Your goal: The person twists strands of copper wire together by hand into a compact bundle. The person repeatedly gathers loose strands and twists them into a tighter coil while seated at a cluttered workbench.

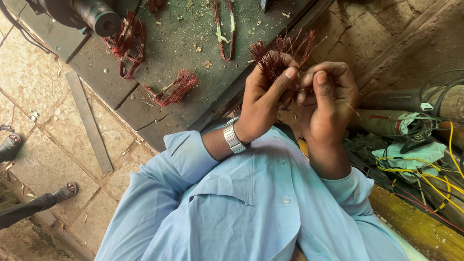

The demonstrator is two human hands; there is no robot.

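Left hand: the left hand point(262, 103) is raised just past the near edge of the dark bench, fingers curled shut round the base of a copper wire bundle point(278, 56), thumb pressed up along it; a metal watch point(233, 137) sits on the wrist.
Right hand: the right hand point(329, 101) is just beside the left, fingers folded in and pinching thin strands that run out of the same bundle; the two hands nearly touch.
Copper wire bundle: reddish, frayed, its loose ends fanning up and out over the bench's near edge, towards the far right corner.
Bench: a dark, green-stained bench top point(189, 43) lies slantwise, its near edge running from lower left up to the far right; chips and scraps dot it.
On the bench: a bent coil point(177, 88) lies near the near edge, well apart from the hands; a tangled coil point(128, 43) lies by the left edge; a long thin loop point(224, 24) lies towards the far edge.
Motor: a dark motor shaft point(95, 13) juts out at the bench's far left corner.
Open room: bare bench between the bent coil and the hands; stone floor point(46, 136) to the left, crossed by a flat metal strip point(89, 120).
Right side: crowded, with metal cylinders point(386, 122) and yellow wires point(430, 175) close beside the right forearm.
Other person: sandalled feet point(64, 191) stand at the left edge of the floor.
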